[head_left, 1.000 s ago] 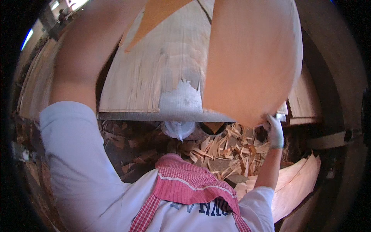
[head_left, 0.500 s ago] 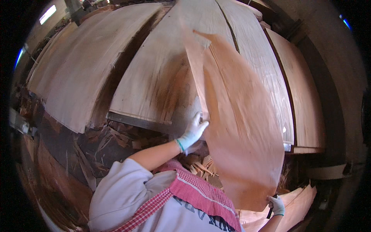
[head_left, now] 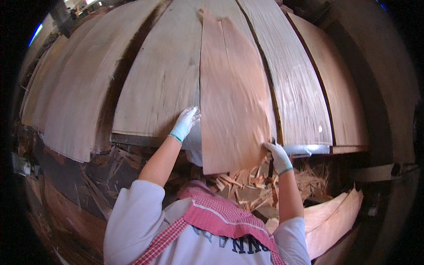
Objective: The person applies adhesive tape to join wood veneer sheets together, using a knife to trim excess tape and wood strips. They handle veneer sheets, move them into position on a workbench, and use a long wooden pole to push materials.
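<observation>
A long reddish wood veneer sheet (head_left: 234, 97) lies lengthwise over a pale veneer stack in the middle, its near end overhanging the stack's front edge. My left hand (head_left: 187, 121), in a white glove, rests by the sheet's left edge with its fingers stretched out. At the sheet's lower right edge is my gloved right hand (head_left: 278, 157), its fingers closed round a slim dark-handled tool (head_left: 270, 168). The tool's kind cannot be made out. Whether those fingers also pinch the sheet is hidden.
Pale veneer stacks stand at left (head_left: 88, 92) and right (head_left: 296, 88), with dark gaps between them. Broken veneer scraps (head_left: 247, 185) litter the floor below. Another reddish veneer piece (head_left: 331, 221) lies at the lower right. A metal edge (head_left: 137, 139) runs along the middle stack's front.
The reddish sheet, raised and blurred before, now lies flat on the middle stack. My right hand has moved up and left from the lower right; my left hand has moved left and opened out.
</observation>
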`<state>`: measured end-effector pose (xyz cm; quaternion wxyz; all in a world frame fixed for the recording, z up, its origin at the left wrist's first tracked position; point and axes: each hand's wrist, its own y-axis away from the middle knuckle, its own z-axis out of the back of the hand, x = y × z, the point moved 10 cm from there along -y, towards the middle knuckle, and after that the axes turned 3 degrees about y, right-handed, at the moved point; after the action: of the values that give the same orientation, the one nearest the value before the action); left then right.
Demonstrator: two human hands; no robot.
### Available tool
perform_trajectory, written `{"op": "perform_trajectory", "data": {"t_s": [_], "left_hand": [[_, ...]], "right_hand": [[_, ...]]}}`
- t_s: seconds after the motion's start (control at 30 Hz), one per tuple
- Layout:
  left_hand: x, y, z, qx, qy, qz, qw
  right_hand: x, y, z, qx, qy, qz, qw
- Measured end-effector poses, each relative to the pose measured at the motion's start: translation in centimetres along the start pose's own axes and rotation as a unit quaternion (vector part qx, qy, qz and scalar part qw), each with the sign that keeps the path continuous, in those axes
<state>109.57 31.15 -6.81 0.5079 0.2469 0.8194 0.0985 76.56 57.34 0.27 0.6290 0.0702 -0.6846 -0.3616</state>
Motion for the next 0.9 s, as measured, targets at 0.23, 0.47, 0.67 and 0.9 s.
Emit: {"op": "perform_trajectory", "data": {"t_s": [0.23, 0.47, 0.67, 0.9], "left_hand": [[0.3, 12.6, 0.0, 0.029, -0.404, -0.036, 0.914], [11.2, 17.9, 0.7, 0.053, -0.005, 0.254, 0.966], [3.7, 16.2, -1.1, 0.056, -0.2, -0.01, 0.978], [0.5, 15.7, 8.0, -0.003, -0.295, -0.047, 0.954]], "right_hand": [[-0.4, -2.3, 0.6, -0.02, 0.154, 0.027, 0.987], [-5.1, -1.0, 2.2, -0.016, 0.035, -0.078, 0.996], [-9.6, -1.4, 3.5, -0.021, -0.024, -0.077, 0.996], [-10.2, 0.6, -4.0, -0.03, -0.073, -0.049, 0.996]]}}
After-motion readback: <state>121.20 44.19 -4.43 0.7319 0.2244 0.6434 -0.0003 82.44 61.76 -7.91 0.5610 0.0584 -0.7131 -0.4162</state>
